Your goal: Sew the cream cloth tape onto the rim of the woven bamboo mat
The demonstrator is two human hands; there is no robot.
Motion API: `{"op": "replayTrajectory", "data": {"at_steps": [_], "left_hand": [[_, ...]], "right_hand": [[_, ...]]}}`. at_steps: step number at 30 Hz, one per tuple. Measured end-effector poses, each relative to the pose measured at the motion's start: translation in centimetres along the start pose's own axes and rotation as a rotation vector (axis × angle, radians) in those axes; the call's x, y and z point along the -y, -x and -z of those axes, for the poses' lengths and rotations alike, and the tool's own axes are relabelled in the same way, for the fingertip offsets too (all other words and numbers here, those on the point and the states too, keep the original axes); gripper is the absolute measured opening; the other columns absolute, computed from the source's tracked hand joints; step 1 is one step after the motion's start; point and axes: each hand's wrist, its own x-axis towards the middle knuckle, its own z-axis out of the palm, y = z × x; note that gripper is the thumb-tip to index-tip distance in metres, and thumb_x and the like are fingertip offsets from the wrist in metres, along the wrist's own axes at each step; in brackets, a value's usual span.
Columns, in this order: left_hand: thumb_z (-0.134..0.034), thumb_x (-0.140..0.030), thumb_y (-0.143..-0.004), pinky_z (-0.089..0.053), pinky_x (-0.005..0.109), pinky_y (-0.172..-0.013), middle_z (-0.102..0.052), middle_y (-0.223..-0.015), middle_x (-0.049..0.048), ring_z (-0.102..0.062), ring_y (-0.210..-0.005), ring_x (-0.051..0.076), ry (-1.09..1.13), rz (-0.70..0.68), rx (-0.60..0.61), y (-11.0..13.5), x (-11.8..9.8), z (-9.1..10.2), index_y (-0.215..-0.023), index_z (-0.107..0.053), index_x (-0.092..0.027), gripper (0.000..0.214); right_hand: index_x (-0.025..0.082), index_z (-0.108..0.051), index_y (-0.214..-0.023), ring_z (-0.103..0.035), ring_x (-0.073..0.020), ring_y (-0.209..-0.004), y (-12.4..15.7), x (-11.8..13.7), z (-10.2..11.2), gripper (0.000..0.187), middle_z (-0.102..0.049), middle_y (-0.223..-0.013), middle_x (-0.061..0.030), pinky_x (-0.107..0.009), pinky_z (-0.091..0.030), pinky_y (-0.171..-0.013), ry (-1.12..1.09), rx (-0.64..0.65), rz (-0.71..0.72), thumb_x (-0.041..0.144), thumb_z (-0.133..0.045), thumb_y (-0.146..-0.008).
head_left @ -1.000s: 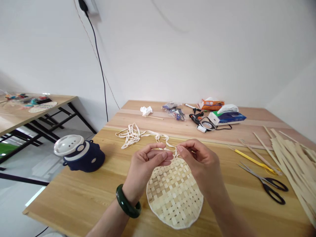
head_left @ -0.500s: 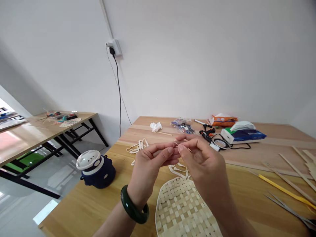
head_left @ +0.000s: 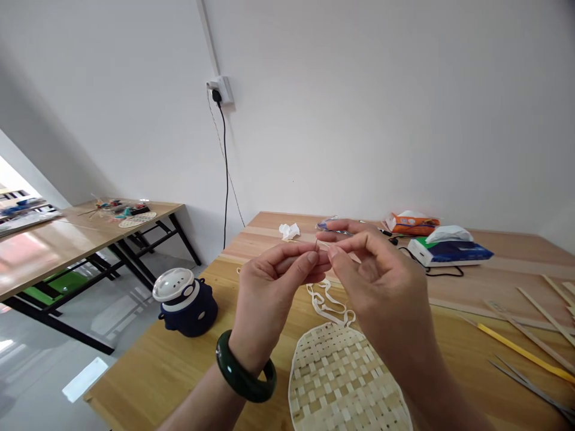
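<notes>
Held up over the table, my left hand (head_left: 278,278), with a dark green bangle (head_left: 245,374) at the wrist, pinches a thin needle (head_left: 316,244) between thumb and forefinger. Just to the right, my right hand (head_left: 380,269) pinches a pale thread end (head_left: 324,243) close to the needle; whether it passes through the eye is too small to tell. Below both hands lies an oval woven bamboo piece (head_left: 345,377) with a white bound edge. A loose white fabric strip (head_left: 327,305) trails from its top.
A navy cup with a clear lid (head_left: 188,305) stands at the left. To the right lie scissors (head_left: 530,383), a yellow-handled tool (head_left: 516,347) and bamboo strips (head_left: 545,314). Tissue packs (head_left: 449,246) and a crumpled tissue (head_left: 288,231) sit farther back. Another table (head_left: 67,239) is at left.
The needle now stands more upright in my left fingers. My right fingers have shifted slightly, still near the needle, and the middle fingers are lifted more. The view has turned a little left.
</notes>
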Motion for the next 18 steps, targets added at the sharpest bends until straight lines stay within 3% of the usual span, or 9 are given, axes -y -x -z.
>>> {"op": "replayTrajectory", "data": {"at_steps": [18], "left_hand": [[-0.079, -0.024, -0.077, -0.063, 0.024, -0.073, -0.08, -0.085, 0.0043, -0.076, -0.08, 0.018, -0.015, -0.018, -0.028, 0.09, -0.62, 0.03, -0.084, -0.078, -0.017, 0.01]], "right_hand": [[0.02, -0.061, -0.076, -0.065, -0.0182, -0.106, -0.02, 0.64, -0.06, 0.009, -0.064, -0.11, -0.0061, -0.03, -0.062, -0.083, 0.022, 0.011, 0.035, 0.015, -0.063, -0.084]]}}
